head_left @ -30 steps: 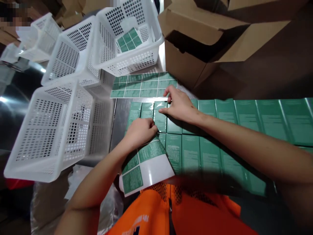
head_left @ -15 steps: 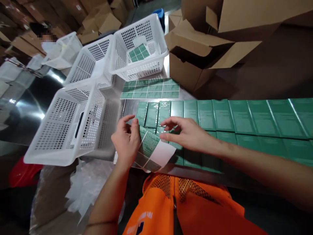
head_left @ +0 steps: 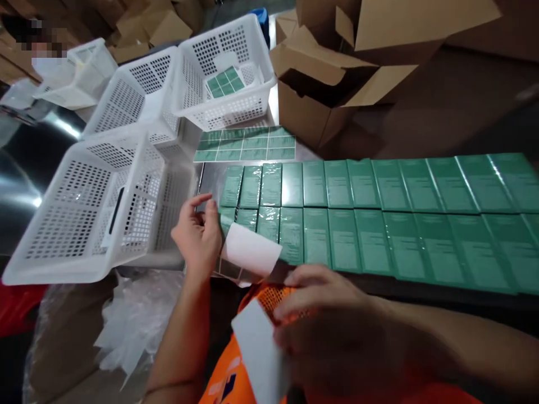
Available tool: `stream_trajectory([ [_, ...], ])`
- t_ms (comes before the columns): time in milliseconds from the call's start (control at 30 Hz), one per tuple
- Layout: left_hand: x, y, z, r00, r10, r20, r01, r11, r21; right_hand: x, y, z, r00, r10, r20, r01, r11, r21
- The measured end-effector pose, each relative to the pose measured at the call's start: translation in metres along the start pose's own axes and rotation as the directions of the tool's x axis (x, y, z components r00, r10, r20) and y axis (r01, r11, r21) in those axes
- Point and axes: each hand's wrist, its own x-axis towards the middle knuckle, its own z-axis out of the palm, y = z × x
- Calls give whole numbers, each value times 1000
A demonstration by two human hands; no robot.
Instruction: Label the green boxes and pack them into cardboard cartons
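Note:
My left hand [head_left: 197, 233] pinches the upper left part of a label sheet [head_left: 250, 249] between thumb and curled fingers. The sheet bends over the near edge of the table; much of it shows bare white backing, with green printed labels along its borders. My right hand [head_left: 324, 314], blurred by motion, is low in front of my orange vest. Its fingers hold a peeled label [head_left: 256, 348], white side toward me. Two rows of green shrink-wrapped boxes [head_left: 315, 235] lie on the table just beyond both hands.
Another green label sheet [head_left: 246, 147] lies flat behind the boxes. White perforated baskets [head_left: 76, 210] stand at the left; one basket [head_left: 236, 115] holds more labels. An open cardboard carton [head_left: 303, 112] is at the back. Crumpled clear plastic [head_left: 130, 320] hangs below left. A person [head_left: 40, 47] is far left.
My right hand has moved down toward my body, away from the sheet, with a label peeled off. More white backing shows on the sheet. My left hand keeps its hold.

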Motion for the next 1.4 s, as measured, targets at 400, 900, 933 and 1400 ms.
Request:
stream_trajectory([
  [400,-32,13,14,489,18,872,184,975,-123,38,90,-44,760,645,75,-584,627,515],
  [900,-71,42,52,399,-43,916,-30,998,60,-10,106,-37,803,575,-153,-589,806,-63],
  [933,-71,43,53,397,-53,916,-49,996,79,-11,108,-36,808,568,-155,-583,809,-73],
  [1400,-72,50,57,366,-88,926,-198,965,170,-14,109,-31,829,543,-133,-558,818,-141],
])
